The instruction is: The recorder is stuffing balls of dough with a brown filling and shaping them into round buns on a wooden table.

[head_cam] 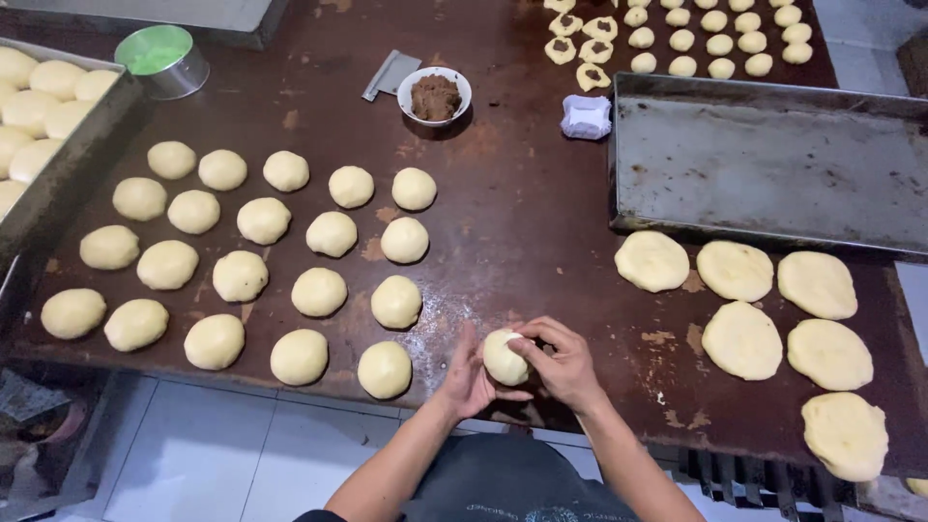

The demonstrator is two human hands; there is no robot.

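A pale dough ball (504, 357) is cupped between both my hands at the near edge of a dark brown worktable (512, 193). My left hand (468, 379) supports it from the left and below. My right hand (563, 361) wraps over it from the right, fingers pinching its top. Several round dough balls (319, 291) lie in rows to the left. Several flattened dough discs (741, 339) lie to the right.
An empty metal baking tray (773, 159) sits at the right back. A white bowl of brown filling (435, 96), a metal scraper (391, 73), a small white wrapped block (586, 116) and a green-lidded tin (162, 60) stand behind. A tray of dough balls (48, 106) is far left.
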